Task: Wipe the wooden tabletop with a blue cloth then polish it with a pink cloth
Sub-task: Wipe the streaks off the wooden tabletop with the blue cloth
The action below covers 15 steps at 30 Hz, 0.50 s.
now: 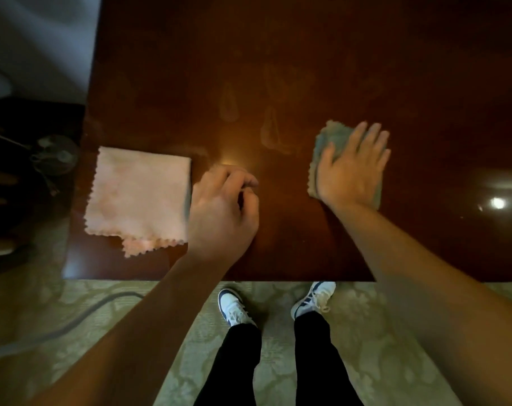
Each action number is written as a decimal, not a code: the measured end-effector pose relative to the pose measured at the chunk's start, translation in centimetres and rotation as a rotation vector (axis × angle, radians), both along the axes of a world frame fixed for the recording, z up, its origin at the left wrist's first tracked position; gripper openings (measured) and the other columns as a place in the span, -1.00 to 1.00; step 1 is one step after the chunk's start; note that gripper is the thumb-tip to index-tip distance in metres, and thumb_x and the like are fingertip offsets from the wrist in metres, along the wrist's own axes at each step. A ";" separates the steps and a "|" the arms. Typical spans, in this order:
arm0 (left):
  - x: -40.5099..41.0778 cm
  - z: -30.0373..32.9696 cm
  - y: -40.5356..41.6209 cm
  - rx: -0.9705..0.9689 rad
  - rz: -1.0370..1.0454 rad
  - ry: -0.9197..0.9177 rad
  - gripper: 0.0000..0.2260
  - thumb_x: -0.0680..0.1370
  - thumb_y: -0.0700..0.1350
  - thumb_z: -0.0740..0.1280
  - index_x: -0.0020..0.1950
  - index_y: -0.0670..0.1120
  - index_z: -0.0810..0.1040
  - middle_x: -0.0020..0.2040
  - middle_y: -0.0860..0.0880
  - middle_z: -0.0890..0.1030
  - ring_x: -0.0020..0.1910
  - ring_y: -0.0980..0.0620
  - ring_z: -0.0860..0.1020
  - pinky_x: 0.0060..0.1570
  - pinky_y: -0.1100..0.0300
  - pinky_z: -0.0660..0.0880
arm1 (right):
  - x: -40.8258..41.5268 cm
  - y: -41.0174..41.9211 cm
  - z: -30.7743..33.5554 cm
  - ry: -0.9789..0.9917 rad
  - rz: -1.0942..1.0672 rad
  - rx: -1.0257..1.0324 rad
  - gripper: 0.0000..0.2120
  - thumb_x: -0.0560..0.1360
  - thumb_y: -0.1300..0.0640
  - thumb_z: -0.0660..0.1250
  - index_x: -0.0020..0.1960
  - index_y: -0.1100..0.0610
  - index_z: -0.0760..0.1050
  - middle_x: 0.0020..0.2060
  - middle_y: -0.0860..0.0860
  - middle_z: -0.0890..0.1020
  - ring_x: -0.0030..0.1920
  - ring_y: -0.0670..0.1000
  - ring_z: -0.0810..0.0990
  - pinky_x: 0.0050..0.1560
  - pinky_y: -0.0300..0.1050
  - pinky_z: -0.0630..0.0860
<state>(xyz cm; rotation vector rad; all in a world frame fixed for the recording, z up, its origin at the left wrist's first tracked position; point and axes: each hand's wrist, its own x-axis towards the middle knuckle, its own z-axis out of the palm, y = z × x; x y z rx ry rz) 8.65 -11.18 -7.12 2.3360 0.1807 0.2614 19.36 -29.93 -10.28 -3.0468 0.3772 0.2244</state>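
Flat and spread, the right hand (352,168) presses a crumpled blue cloth (333,142) onto the glossy dark wooden tabletop (248,54), right of centre; the left hand (222,213) rests loosely curled on the wood, holding nothing. Just left of it lies the folded pink cloth (137,197), square with zigzag edges. Faint smears streak the polished surface beyond the hands.
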 end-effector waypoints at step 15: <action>4.2 0.5 1.1 -0.041 0.026 0.004 -0.84 0.52 -0.21 0.26 0.01 -0.11 0.62 0.06 -0.05 0.60 0.06 -0.04 0.54 0.06 -0.12 0.51 | 3.9 2.9 0.0 0.027 0.058 0.005 -0.30 0.69 -0.19 -0.12 0.65 0.22 -0.16 0.64 0.22 -0.10 0.64 0.19 -0.18 0.62 0.17 -0.17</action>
